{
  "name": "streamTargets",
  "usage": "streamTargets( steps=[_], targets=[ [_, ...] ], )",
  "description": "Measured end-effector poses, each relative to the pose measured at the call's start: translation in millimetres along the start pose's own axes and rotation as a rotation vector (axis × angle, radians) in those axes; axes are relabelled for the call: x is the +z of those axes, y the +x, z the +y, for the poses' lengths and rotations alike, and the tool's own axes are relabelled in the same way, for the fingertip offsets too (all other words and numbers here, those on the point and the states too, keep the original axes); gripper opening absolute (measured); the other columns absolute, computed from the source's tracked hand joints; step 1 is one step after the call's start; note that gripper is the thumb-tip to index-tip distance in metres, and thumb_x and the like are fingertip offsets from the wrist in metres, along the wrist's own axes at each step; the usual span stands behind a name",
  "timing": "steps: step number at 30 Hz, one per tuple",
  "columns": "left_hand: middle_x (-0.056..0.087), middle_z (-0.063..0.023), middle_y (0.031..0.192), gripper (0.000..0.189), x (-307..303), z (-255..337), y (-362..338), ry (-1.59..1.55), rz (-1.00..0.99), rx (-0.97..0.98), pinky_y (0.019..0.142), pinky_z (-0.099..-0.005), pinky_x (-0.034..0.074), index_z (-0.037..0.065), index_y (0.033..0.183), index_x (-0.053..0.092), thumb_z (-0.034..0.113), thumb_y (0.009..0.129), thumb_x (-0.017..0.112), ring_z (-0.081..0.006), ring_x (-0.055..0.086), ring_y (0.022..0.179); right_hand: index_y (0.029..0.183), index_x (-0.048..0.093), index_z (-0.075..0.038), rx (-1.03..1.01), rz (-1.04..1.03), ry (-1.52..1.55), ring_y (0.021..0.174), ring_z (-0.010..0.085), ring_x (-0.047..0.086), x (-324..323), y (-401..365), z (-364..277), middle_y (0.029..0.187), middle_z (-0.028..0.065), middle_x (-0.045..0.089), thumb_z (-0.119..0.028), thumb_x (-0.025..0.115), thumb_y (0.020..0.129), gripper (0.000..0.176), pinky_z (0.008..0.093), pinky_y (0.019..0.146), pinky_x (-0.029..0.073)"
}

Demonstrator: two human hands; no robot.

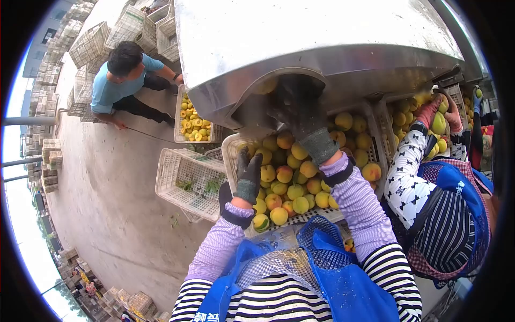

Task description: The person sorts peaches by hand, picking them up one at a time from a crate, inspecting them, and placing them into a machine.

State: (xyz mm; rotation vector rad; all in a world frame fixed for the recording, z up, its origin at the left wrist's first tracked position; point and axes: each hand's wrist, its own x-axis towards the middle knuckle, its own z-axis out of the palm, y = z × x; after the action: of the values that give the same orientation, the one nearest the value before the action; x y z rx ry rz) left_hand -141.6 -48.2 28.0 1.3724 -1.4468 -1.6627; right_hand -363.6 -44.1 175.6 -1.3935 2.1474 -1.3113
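Observation:
My left hand (248, 174), in a dark glove, is over the left side of a white plastic crate (231, 155) filled with yellow and red peaches (284, 173). Its fingers point away from me and are apart, close to the fruit, with no peach plainly in them. Also gloved, my right hand (304, 115) reaches into the dark opening of a metal machine (257, 64) above the crate's far side. Shadow and motion blur hide its fingers. A yellow peach (266, 86) shows inside the opening, beside that hand.
A crate with leaves (190, 177) stands on the floor at left. Beyond it, a person in a blue shirt (120, 86) is beside a crate of cut yellow fruit (194, 121). At right, a co-worker in a striped cap (445, 228) handles peaches. Stacked crates (88, 45) line the back.

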Motion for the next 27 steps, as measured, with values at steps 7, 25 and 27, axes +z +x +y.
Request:
streamTargets(
  steps=[7, 25, 27],
  targets=[
    [0.037, -0.0263, 0.151, 0.088, 60.3, -14.3, 24.1, 1.024, -0.06, -0.257, 0.111, -0.0478, 0.037, 0.003, 0.152, 0.03, 0.04, 0.083, 0.07, -0.0407, 0.04, 0.137, 0.116, 0.065, -0.008, -0.111, -0.057, -0.433, 0.084, 0.0302, 0.068, -29.8, -89.0, 112.5, 0.097, 0.0137, 0.068, -0.02, 0.069, 0.086, 0.033, 0.0424, 0.071, 0.054],
    [0.042, -0.022, 0.149, 0.077, 69.5, -31.9, 23.8, 1.011, -0.202, -0.168, 0.109, -0.0498, 0.039, 0.008, 0.154, 0.031, 0.042, 0.091, 0.061, -0.0388, 0.041, 0.137, 0.143, 0.044, -0.003, 0.478, -0.313, 0.52, 0.119, 0.0235, 0.058, -17.6, -117.7, 113.9, 0.13, 0.0146, 0.059, -0.024, 0.081, 0.073, 0.082, 0.0359, 0.099, 0.049],
    [0.044, -0.0203, 0.147, 0.072, 48.1, -28.2, 16.1, 0.813, -0.216, -0.054, 0.108, -0.0456, 0.041, 0.007, 0.152, 0.033, 0.034, 0.093, 0.064, -0.0357, 0.045, 0.134, 0.143, 0.044, -0.003, 0.612, -0.357, 0.823, 0.12, 0.0198, 0.056, -44.6, -118.3, 77.7, 0.132, 0.0113, 0.057, -0.025, 0.082, 0.074, 0.082, 0.0331, 0.101, 0.047]
  ],
)
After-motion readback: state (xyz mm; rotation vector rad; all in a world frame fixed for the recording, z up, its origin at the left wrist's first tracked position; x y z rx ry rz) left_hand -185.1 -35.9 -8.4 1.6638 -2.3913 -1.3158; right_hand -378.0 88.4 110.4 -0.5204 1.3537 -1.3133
